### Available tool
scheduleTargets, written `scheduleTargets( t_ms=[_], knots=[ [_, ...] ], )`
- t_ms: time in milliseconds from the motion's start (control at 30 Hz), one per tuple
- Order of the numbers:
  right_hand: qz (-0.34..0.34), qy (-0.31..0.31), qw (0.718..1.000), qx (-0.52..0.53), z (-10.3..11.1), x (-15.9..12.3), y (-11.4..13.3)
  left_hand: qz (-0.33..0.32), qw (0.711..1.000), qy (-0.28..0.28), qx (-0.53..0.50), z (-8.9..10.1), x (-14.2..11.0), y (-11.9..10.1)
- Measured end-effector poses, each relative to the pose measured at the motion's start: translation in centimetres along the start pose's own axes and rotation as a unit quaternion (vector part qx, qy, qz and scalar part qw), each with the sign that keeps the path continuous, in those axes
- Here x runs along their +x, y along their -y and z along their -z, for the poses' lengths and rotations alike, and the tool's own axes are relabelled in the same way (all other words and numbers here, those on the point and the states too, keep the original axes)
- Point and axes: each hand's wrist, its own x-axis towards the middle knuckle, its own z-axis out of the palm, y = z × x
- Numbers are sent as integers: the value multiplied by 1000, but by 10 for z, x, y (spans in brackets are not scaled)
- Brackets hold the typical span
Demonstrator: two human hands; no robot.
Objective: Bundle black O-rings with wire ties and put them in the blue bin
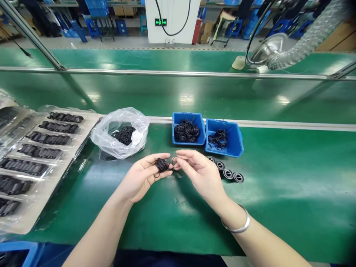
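My left hand (144, 174) is closed around a bundle of thin black rubber rings (161, 165), held above the green table. Close beside it, my right hand (198, 172) pinches one thin black ring (175, 161) between thumb and forefinger. Whether that ring is fully apart from the bundle I cannot tell. Beyond my hands stand two blue bins: the left bin (189, 144) has a heap of black rings (187, 131), the right bin (235, 139) a smaller tangle (218, 139). Several black cylindrical parts (228, 174) lie right of my right hand, partly hidden by it.
An open clear plastic bag (119, 115) with more black rings sits at the left. Trays of black parts (41, 152) fill the far left. A metal rail (167, 73) crosses behind, and a flexible duct with a hood (271, 48) hangs at upper right.
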Motion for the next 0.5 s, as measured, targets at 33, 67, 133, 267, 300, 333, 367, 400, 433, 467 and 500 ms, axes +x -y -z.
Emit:
scheduleTargets(
  t_ms=[33,67,133,267,300,333,367,400,433,467,500],
  knots=[
    [-5,-13,1000,-2,0,-1,0,3,1000,1,-3,-1,0,1],
    [-9,-32,999,0,1,-1,-1,2,1000,2,-4,-2,0,2],
    [-13,-72,997,0,0,-2,-4,0,1000,3,-3,-3,0,2],
    [1,-56,998,-27,-3,-3,-12,15,1000,3,10,-4,-1,2],
    [-1,-37,999,-22,-4,-3,-14,20,1000,0,15,-4,-1,3],
    [-8,-20,1000,-12,-5,-4,-15,26,999,-3,22,-4,-1,3],
    [-18,-10,1000,-2,-6,-5,-16,31,999,-4,30,-4,-1,4],
    [-29,-4,1000,8,-7,-5,-17,36,999,-2,40,-4,-1,5],
    [-38,-1,999,17,-7,-6,-17,39,998,3,53,-3,-1,6],
    [-45,4,999,26,-8,-6,-17,37,997,7,67,-3,-1,7],
    [-48,11,998,37,-8,-7,-16,32,996,13,83,-3,-1,8]
  ],
)
